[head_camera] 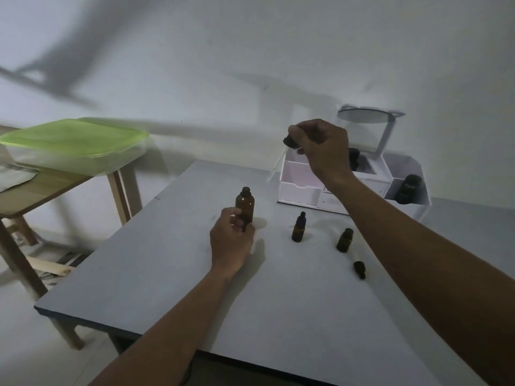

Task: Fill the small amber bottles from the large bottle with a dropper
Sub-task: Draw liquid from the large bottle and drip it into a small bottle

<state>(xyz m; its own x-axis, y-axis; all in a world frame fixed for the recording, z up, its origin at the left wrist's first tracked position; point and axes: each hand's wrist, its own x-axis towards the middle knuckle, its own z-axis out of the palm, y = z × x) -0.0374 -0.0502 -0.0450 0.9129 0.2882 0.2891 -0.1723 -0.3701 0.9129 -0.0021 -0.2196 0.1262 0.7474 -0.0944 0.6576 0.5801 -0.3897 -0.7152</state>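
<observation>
The large amber bottle (pixel 245 205) stands uncapped on the grey table (pixel 195 288), and my left hand (pixel 231 240) grips its lower part. High above the table, to the right of that bottle, my right hand (pixel 320 146) pinches the black bulb of a dropper (pixel 288 142) whose clear glass tube slants down and left. One small amber bottle (pixel 298 227) stands near the middle with a dark top. A second small amber bottle (pixel 344 240) stands to its right, open. A black dropper cap (pixel 359 269) lies on the table in front of it.
A white organiser box (pixel 301 190) with a round mirror (pixel 362 115) and dark jars (pixel 408 188) stands at the table's far right. To the left, a wooden side table (pixel 41 196) carries a clear tub with a green lid (pixel 72 137).
</observation>
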